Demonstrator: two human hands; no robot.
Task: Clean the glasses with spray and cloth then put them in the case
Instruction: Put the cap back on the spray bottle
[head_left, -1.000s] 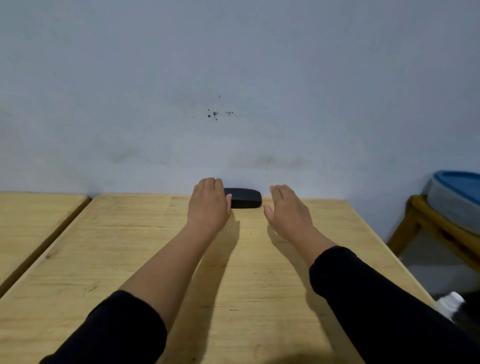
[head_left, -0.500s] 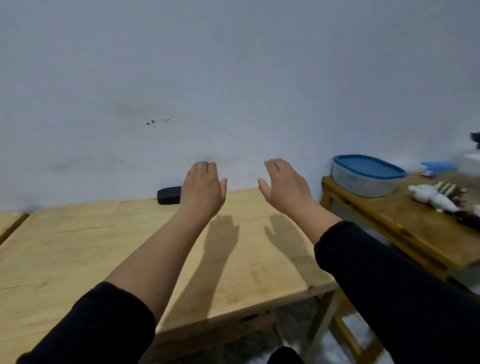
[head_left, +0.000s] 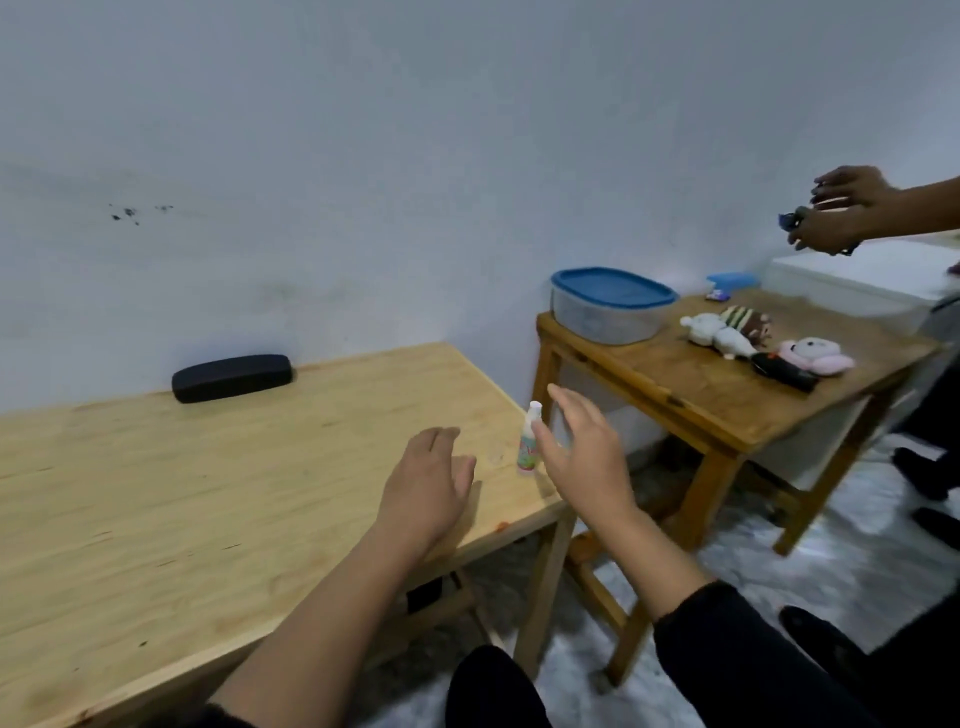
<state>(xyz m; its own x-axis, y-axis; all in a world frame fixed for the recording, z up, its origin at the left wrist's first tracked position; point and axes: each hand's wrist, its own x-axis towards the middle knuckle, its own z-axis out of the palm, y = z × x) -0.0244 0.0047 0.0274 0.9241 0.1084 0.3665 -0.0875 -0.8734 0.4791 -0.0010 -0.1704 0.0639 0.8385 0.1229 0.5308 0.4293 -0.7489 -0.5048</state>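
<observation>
A black glasses case (head_left: 231, 377) lies shut at the back of the light wooden table (head_left: 156, 509), against the wall. A small white spray bottle (head_left: 530, 445) stands upright near the table's right edge. My right hand (head_left: 584, 457) hovers open just right of the bottle, thumb close to it, holding nothing. My left hand (head_left: 428, 483) hangs over the table left of the bottle, fingers relaxed and empty. At the far right another person's hands (head_left: 836, 213) hold a small dark object that may be the glasses.
A darker wooden side table (head_left: 727, 395) stands to the right with a blue-lidded tub (head_left: 610, 304), plush toys (head_left: 769, 345) and a black remote-like item. A white chest (head_left: 872, 291) sits behind it. Someone's dark shoes rest on the floor at far right.
The view has swung right and down. Both my hands moved away from the case toward the table's right edge, where the spray bottle has come into view. Another person's hands appeared at right.
</observation>
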